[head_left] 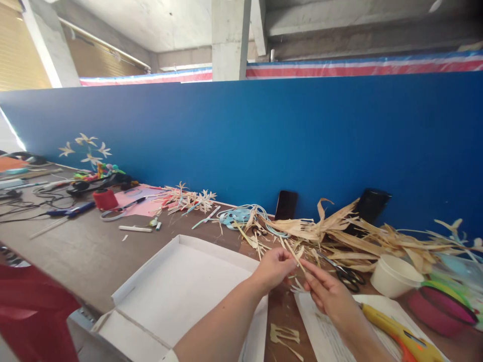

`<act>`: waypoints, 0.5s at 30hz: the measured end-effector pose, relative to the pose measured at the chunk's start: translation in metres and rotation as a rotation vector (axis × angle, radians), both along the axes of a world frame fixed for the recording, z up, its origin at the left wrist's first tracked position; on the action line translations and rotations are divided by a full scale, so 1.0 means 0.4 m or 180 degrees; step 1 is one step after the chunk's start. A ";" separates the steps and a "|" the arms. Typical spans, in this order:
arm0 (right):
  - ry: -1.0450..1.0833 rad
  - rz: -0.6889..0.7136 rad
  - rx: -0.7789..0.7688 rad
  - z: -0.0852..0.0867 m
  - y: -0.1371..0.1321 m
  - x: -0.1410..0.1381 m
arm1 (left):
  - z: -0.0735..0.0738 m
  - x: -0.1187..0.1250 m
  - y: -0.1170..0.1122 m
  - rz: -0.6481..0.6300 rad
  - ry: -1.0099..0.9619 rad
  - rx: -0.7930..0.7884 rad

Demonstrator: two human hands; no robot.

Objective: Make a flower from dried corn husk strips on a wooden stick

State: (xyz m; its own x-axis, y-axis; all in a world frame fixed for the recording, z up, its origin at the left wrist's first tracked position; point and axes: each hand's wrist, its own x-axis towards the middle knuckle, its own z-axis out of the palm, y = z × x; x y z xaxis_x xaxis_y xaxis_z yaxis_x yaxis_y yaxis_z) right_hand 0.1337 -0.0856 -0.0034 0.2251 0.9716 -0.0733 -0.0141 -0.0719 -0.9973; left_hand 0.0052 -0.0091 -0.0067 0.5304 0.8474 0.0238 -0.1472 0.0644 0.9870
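My left hand (274, 267) and my right hand (327, 290) meet above the table, each closed on a thin dried-husk strip (293, 254). The strip slants up and left between the fingertips. Beyond the hands lies a heap of dried corn husks (320, 229). Black-handled scissors (349, 277) rest just past my right hand. A yellow glue gun (400, 332) lies by my right forearm, on a printed paper sheet (313, 322). Cut husk pieces (285, 334) are on the table below the hands.
An open white cardboard box (188, 281) sits under my left forearm. To the right stand a cream cup (396, 276) and a pink bowl (439, 306). A phone (286, 205) leans on the blue partition (264, 141). Blue cord (241, 216) and husk flowers (88, 146) lie further left.
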 end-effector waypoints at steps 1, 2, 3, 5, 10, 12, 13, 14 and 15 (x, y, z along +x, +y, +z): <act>-0.0011 -0.0015 0.0000 -0.001 0.000 0.002 | 0.000 0.001 -0.001 -0.0026 -0.0002 -0.0011; -0.0006 -0.0054 0.0001 -0.002 -0.001 0.003 | 0.000 0.001 -0.002 -0.0054 -0.0006 -0.0011; 0.0013 -0.0088 0.0001 -0.002 -0.002 0.004 | -0.001 0.002 -0.002 -0.0080 -0.0014 0.0002; 0.0079 -0.0057 -0.0023 -0.003 -0.007 0.006 | -0.004 0.003 0.000 -0.0137 -0.0016 0.0047; 0.0244 0.0132 -0.0040 -0.006 -0.020 0.007 | -0.021 0.003 0.009 -0.0195 0.0248 0.0167; 0.0288 0.0118 -0.0021 -0.004 -0.023 0.004 | -0.026 0.003 0.011 -0.0176 0.0409 0.0251; 0.0311 0.0099 -0.0019 -0.002 -0.024 0.002 | -0.027 0.003 0.011 -0.0133 0.0497 0.0326; 0.0332 0.0076 -0.0013 0.001 -0.025 0.001 | -0.027 0.003 0.011 -0.0054 0.0592 0.0432; 0.0351 0.0055 -0.0005 0.004 -0.026 -0.001 | -0.025 0.002 0.009 0.0051 0.0695 0.0569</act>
